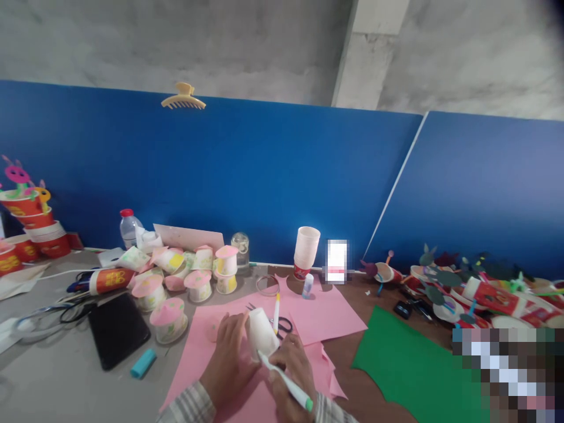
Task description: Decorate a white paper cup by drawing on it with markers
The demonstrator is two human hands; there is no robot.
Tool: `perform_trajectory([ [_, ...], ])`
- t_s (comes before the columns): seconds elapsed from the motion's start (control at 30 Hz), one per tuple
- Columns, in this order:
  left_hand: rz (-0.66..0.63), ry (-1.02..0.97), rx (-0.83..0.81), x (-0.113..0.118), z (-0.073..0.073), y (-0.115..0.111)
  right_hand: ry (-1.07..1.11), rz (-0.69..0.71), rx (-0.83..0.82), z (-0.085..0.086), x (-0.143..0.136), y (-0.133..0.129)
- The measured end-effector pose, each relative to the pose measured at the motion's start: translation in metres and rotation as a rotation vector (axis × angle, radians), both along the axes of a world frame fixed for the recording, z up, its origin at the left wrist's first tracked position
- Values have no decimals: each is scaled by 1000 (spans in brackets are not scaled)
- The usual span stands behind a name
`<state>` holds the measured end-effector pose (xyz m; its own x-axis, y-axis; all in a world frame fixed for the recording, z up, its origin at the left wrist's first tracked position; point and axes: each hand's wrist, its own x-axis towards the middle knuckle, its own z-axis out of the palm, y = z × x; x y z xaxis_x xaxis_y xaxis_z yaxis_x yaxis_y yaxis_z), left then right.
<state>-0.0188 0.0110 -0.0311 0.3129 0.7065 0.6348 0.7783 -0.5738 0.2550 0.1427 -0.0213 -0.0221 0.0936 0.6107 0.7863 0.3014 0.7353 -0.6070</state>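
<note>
A white paper cup (261,330) lies tilted over pink paper (326,314). My left hand (230,355) is wrapped round the cup's left side and steadies it. In my right hand (291,373) is a white marker (288,385) with a green end, its tip touching the cup's lower wall. Just behind the cup are dark-handled scissors (284,327) and a white-and-yellow pen (277,314). A small glue stick (308,286) stands on the pink paper farther back. Left of my hands sits a decorated cup with a pink paper roof (168,320).
Several more pink-roofed cups (198,285) cluster at the left back, near a black tablet (118,330) and a teal marker cap (143,363). A stack of white cups (306,247) stands by the blue partition (264,176). Green paper (408,367) and several cup crafts lie to the right.
</note>
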Motion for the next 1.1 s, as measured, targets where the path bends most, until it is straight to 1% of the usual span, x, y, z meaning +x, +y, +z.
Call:
perform_trajectory([
  [0.23,-9,14,5,2,5,-3,10,12,-42,1,3,2],
  [0.47,3,23,-20,4,7,-7,-25,-3,-36,-1,1,1],
  [0.6,-7,32,-44,3,4,-6,-31,7,-35,1,0,2],
  [0.8,3,28,-3,1,-1,-2,-45,6,-37,-2,3,5],
  [0.93,4,34,21,0,-4,-2,-24,-9,-49,0,6,7],
  [1.1,28,4,-3,-1,-9,-1,0,-22,-79,0,8,7],
])
